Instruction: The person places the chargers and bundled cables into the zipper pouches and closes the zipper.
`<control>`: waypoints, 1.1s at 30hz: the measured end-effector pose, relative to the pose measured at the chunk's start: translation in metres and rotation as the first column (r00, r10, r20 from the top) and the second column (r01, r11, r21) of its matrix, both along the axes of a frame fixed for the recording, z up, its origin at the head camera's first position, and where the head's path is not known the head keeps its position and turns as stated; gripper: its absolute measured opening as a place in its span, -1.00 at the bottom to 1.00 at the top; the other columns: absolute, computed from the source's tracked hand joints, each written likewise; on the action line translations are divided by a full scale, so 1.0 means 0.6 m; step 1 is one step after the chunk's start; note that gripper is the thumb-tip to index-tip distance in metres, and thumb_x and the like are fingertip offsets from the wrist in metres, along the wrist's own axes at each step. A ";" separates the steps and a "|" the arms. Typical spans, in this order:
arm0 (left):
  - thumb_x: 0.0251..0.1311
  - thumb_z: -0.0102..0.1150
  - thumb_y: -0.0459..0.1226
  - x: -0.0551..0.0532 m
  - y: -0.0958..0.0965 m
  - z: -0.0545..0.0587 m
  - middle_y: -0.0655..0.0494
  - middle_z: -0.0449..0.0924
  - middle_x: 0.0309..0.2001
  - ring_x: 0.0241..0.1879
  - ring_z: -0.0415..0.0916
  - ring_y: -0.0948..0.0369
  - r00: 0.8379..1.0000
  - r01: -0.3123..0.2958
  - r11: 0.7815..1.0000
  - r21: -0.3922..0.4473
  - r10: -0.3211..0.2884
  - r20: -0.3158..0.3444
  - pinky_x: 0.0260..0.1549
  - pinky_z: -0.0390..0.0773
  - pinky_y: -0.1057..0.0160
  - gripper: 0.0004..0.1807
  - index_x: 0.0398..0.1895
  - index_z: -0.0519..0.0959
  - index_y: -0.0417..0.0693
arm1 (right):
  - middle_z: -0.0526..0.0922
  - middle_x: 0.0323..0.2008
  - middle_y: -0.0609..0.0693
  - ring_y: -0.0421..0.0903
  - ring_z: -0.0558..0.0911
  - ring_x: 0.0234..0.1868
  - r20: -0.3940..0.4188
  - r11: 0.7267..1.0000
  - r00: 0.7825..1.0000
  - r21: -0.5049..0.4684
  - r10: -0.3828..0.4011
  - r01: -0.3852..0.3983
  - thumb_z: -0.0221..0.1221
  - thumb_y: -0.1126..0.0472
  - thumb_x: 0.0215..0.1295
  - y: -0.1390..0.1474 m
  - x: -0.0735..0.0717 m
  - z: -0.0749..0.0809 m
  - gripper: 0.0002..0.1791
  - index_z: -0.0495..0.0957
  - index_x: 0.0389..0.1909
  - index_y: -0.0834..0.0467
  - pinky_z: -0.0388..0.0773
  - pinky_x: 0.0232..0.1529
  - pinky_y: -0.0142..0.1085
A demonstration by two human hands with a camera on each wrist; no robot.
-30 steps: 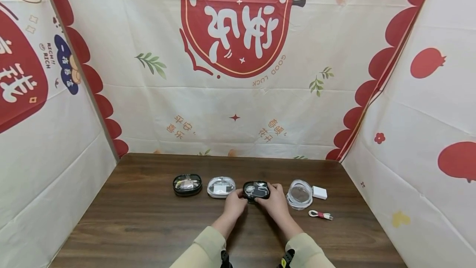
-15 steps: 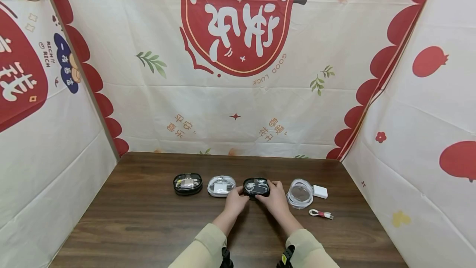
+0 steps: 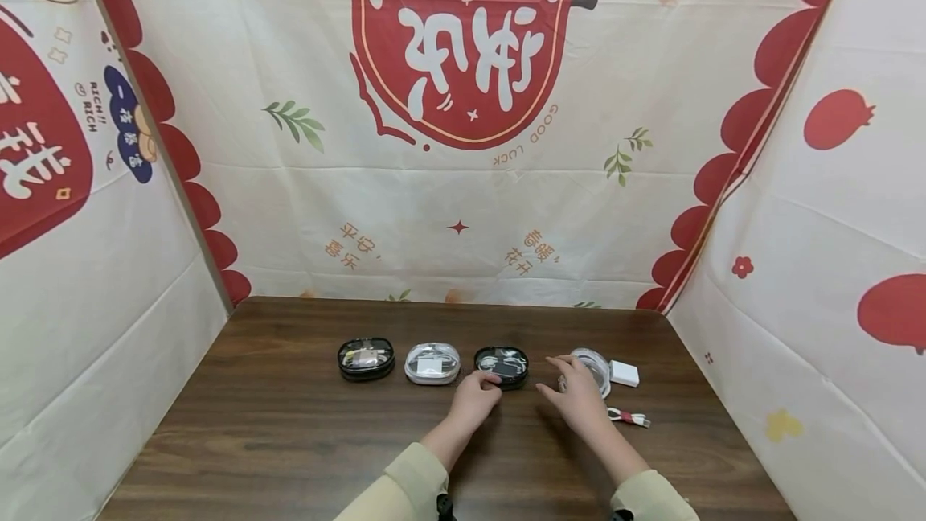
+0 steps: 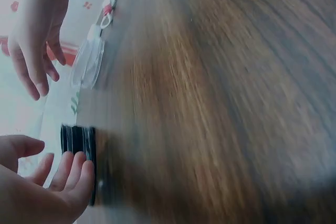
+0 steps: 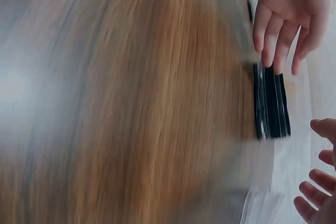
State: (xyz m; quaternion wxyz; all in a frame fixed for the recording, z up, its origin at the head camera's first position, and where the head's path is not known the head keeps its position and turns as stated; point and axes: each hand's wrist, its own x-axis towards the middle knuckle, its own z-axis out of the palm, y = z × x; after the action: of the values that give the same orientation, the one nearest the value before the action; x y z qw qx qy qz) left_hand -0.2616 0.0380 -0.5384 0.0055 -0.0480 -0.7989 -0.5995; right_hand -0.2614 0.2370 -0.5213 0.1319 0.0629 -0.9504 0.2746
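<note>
A black-rimmed oval case (image 3: 504,364) with a see-through top lies on the table, white cord and something dark visible inside. My left hand (image 3: 475,402) is at its near left edge; in the left wrist view its loosely extended fingers (image 4: 79,179) lie against the black side (image 4: 76,139). Off to the right of that case is my right hand (image 3: 579,394), fingers spread and holding nothing. Behind it, partly covered, sits a clear round case with a white rim (image 3: 597,367). In the right wrist view the right hand (image 5: 323,182) is apart from the black case (image 5: 272,103).
A white-rimmed case (image 3: 432,365) and another black-rimmed case (image 3: 366,359) stand in line to the left, both filled. On the right are a white charger block (image 3: 624,374) and a short white cable with a red tie (image 3: 631,418). Fabric walls surround the table (image 3: 289,432).
My right hand has let go of the black-rimmed case and moved right, over the clear case. The left hand has shifted slightly right along the black case's near edge, its grip loosened.
</note>
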 end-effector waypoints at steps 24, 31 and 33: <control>0.06 0.22 -0.38 0.016 0.085 0.018 0.01 0.64 -0.28 -0.27 0.56 0.21 0.973 0.222 0.955 -0.198 -0.230 -0.020 -0.26 0.53 0.28 -0.75 -0.14 0.62 -0.19 | 0.43 0.25 0.23 0.30 0.30 0.31 0.120 0.932 0.975 0.294 0.185 -0.213 0.22 0.14 0.06 0.142 -0.023 -0.006 -0.43 0.55 0.16 0.20 0.08 0.14 0.46; 0.07 0.23 -0.37 0.014 0.084 0.015 -0.04 0.65 -0.22 -0.18 0.59 0.10 0.972 0.226 0.954 -0.197 -0.235 -0.023 -0.22 0.54 0.26 -0.73 -0.12 0.62 -0.18 | 0.46 0.23 0.20 0.30 0.34 0.28 0.112 0.929 0.969 0.280 0.220 -0.243 0.23 0.13 0.03 0.129 -0.019 -0.019 -0.41 0.55 0.17 0.19 0.13 0.14 0.42; 0.06 0.23 -0.37 0.014 0.082 0.011 -0.06 0.65 -0.21 -0.17 0.60 0.08 0.971 0.226 0.954 -0.197 -0.237 -0.033 -0.21 0.55 0.26 -0.73 -0.11 0.62 -0.18 | 0.46 0.23 0.20 0.31 0.35 0.27 0.114 0.927 0.967 0.278 0.228 -0.252 0.23 0.13 0.03 0.122 -0.015 -0.020 -0.40 0.55 0.18 0.19 0.15 0.13 0.39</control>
State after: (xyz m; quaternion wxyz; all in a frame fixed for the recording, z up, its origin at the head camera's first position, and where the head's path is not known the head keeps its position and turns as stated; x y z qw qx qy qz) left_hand -0.2534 0.0875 -0.5320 -0.0470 -0.1582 -0.8415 -0.5145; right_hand -0.2705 0.3103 -0.5332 0.0487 0.1864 -0.9700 0.1484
